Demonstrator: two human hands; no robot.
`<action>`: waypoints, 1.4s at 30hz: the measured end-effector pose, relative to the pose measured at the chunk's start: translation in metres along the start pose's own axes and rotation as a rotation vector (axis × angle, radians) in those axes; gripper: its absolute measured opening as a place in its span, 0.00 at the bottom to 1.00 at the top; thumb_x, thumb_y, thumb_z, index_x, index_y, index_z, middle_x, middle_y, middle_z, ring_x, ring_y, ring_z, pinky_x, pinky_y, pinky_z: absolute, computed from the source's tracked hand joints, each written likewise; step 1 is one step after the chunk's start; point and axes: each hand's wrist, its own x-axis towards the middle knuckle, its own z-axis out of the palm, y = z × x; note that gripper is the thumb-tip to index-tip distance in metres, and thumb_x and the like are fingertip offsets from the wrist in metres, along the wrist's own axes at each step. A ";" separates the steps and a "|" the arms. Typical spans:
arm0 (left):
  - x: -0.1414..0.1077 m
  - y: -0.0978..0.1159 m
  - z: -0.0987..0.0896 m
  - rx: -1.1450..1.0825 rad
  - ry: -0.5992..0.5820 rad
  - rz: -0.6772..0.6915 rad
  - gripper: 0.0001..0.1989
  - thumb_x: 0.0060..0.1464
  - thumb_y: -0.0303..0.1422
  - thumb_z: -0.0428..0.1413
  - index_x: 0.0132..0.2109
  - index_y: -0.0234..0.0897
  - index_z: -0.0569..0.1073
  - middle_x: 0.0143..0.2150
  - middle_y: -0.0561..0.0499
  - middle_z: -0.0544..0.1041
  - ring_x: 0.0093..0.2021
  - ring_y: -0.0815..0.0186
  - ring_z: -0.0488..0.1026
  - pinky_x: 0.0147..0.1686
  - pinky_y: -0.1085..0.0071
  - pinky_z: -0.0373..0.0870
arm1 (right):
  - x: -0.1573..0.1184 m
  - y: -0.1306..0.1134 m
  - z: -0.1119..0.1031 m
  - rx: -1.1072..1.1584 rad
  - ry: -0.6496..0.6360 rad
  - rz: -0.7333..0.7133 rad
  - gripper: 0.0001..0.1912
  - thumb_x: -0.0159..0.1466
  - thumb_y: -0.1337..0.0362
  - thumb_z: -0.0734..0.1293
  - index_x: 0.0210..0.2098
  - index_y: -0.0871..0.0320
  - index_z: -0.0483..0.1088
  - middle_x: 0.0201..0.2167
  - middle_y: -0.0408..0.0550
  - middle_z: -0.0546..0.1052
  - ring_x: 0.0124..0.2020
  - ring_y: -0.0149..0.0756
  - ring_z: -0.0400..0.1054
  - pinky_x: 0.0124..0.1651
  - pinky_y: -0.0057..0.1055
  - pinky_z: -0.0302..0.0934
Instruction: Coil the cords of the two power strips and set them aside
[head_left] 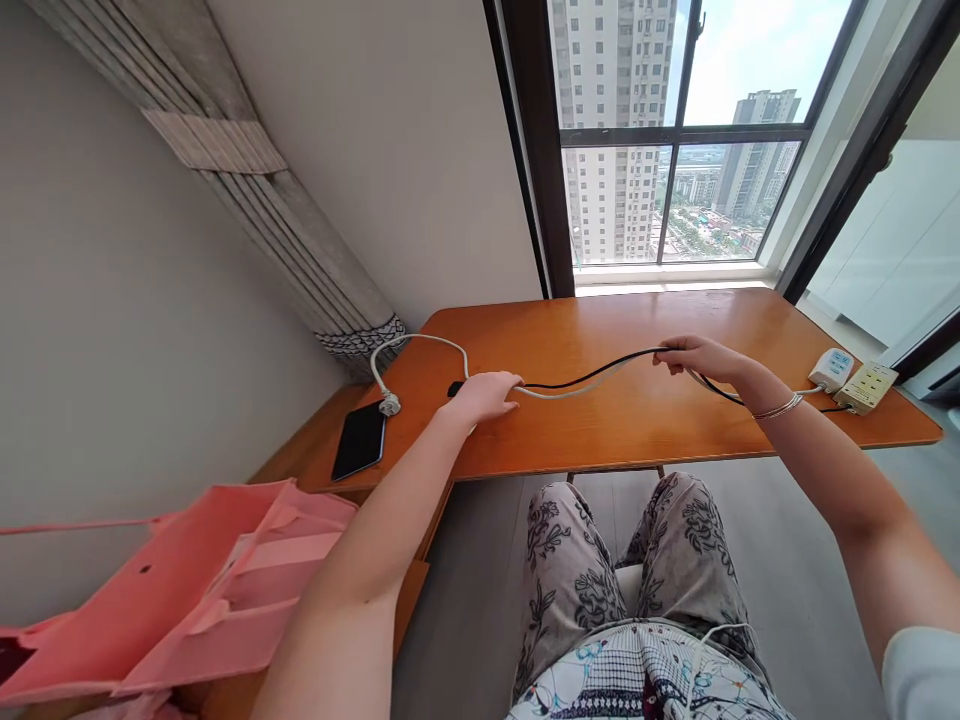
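A black cord (581,382) and a white cord (564,393) run side by side across the wooden desk. My left hand (486,397) is closed around both near their left ends, palm down. A small black plug end (454,388) sticks out beside it, and the white cord loops left to a white plug (389,404). My right hand (697,357) pinches the two cords farther right, a little above the desk. From there they lead to a white socket block (831,368) and a cream socket block (868,387) at the right end. The fingertips of my left hand are partly hidden.
The wooden desk (637,435) stands below a window (675,140). At its left lies a dark tablet (360,440), close to the white plug. A pink bag (202,580) sits open at lower left. A grey curtain (300,240) hangs down to the desk's left corner.
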 end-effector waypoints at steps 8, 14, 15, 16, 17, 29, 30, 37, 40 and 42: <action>0.021 0.027 -0.004 -0.593 0.189 0.084 0.29 0.49 0.36 0.63 0.59 0.42 0.72 0.48 0.45 0.80 0.45 0.56 0.78 0.48 0.60 0.72 | 0.008 -0.101 -0.031 0.524 0.294 -0.310 0.10 0.65 0.59 0.70 0.31 0.57 0.69 0.18 0.33 0.50 0.17 0.21 0.47 0.21 0.22 0.52; 0.049 0.072 0.021 -1.079 0.168 0.124 0.36 0.40 0.35 0.67 0.59 0.37 0.70 0.65 0.37 0.68 0.65 0.50 0.66 0.64 0.52 0.62 | 0.027 -0.158 -0.022 0.683 0.355 -0.399 0.11 0.74 0.62 0.59 0.34 0.56 0.65 0.20 0.34 0.43 0.16 0.21 0.41 0.22 0.18 0.49; 0.054 0.080 0.025 -1.127 0.170 0.163 0.38 0.39 0.34 0.67 0.60 0.38 0.69 0.67 0.37 0.66 0.68 0.50 0.63 0.66 0.52 0.57 | 0.030 -0.165 -0.018 0.673 0.372 -0.394 0.11 0.74 0.62 0.59 0.35 0.55 0.65 0.20 0.34 0.43 0.16 0.22 0.41 0.22 0.19 0.49; 0.058 0.088 0.030 -1.172 0.164 0.210 0.40 0.38 0.34 0.68 0.61 0.38 0.68 0.68 0.37 0.65 0.70 0.51 0.60 0.68 0.53 0.54 | 0.033 -0.170 -0.014 0.661 0.390 -0.389 0.11 0.74 0.61 0.59 0.35 0.55 0.66 0.20 0.35 0.42 0.16 0.23 0.41 0.22 0.20 0.48; 0.062 0.095 0.034 -1.214 0.146 0.261 0.41 0.38 0.34 0.69 0.62 0.39 0.68 0.69 0.38 0.64 0.71 0.51 0.58 0.69 0.54 0.52 | 0.036 -0.175 -0.010 0.651 0.414 -0.391 0.12 0.74 0.61 0.58 0.35 0.55 0.66 0.20 0.35 0.42 0.16 0.23 0.40 0.22 0.21 0.48; 0.058 0.162 0.077 -1.175 0.183 0.376 0.19 0.62 0.51 0.50 0.37 0.38 0.69 0.19 0.59 0.66 0.23 0.70 0.71 0.41 0.65 0.71 | 0.075 -0.186 -0.042 0.391 0.648 -0.478 0.16 0.68 0.43 0.61 0.37 0.46 0.69 0.15 0.35 0.44 0.22 0.34 0.46 0.29 0.32 0.52; 0.057 0.162 0.076 -1.152 0.167 0.363 0.18 0.62 0.49 0.51 0.40 0.38 0.70 0.19 0.60 0.65 0.21 0.71 0.67 0.35 0.68 0.70 | 0.079 -0.183 -0.048 0.387 0.651 -0.507 0.15 0.68 0.43 0.61 0.38 0.46 0.69 0.16 0.35 0.44 0.22 0.34 0.46 0.29 0.32 0.52; 0.058 0.183 0.069 -1.246 0.118 0.430 0.29 0.55 0.35 0.58 0.63 0.44 0.64 0.55 0.44 0.73 0.33 0.73 0.71 0.34 0.73 0.69 | 0.102 -0.177 -0.045 0.360 0.635 -0.620 0.18 0.65 0.41 0.62 0.42 0.44 0.72 0.19 0.41 0.54 0.21 0.36 0.55 0.24 0.34 0.52; 0.057 0.207 0.075 -1.266 0.122 0.388 0.35 0.49 0.35 0.64 0.64 0.44 0.64 0.58 0.44 0.72 0.31 0.74 0.68 0.35 0.72 0.69 | 0.111 -0.180 -0.030 0.268 0.605 -0.555 0.22 0.63 0.39 0.64 0.49 0.44 0.72 0.21 0.42 0.57 0.23 0.37 0.59 0.26 0.35 0.55; 0.058 0.224 0.079 -1.264 0.130 0.292 0.37 0.44 0.37 0.68 0.62 0.42 0.67 0.50 0.47 0.77 0.30 0.73 0.68 0.34 0.72 0.68 | 0.116 -0.182 -0.018 0.299 0.646 -0.554 0.26 0.64 0.38 0.63 0.54 0.44 0.70 0.22 0.43 0.57 0.24 0.38 0.59 0.27 0.36 0.57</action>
